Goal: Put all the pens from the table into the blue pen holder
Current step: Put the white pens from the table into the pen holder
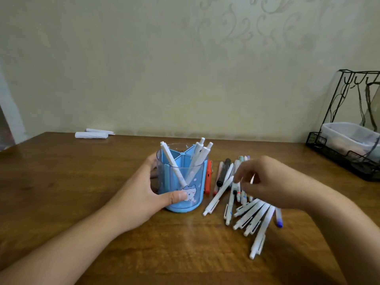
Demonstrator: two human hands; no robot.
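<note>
At the centre of the frame we see the blue pen holder (182, 182) standing upright on the wooden table (82, 202), with several white pens (197, 157) leaning inside its compartments. One white pen (172, 165) slants from the upper left rim down toward the front wall.

Our left hand (144, 194) wraps the holder from the left side, thumb pressed on the front wall near the cartoon sticker, the other fingers curled behind it.

Just right of the holder lies the loose pile of pens (248, 214): mostly white barrels fanned toward the lower right, a black marker (223, 171) and a red pen (208, 177) nearer the holder, and a blue-tipped pen (278, 220) at the pile's right edge.

Our right hand (265, 182) hovers over the upper part of the pile, fingers bent downward and close together; it is blurred, and we cannot tell whether the fingertips pinch a pen.

At the upper left of the table lie two white rolled papers (92, 134). At the far right stands a black wire rack (347, 153) holding a clear plastic container (349, 136).
</note>
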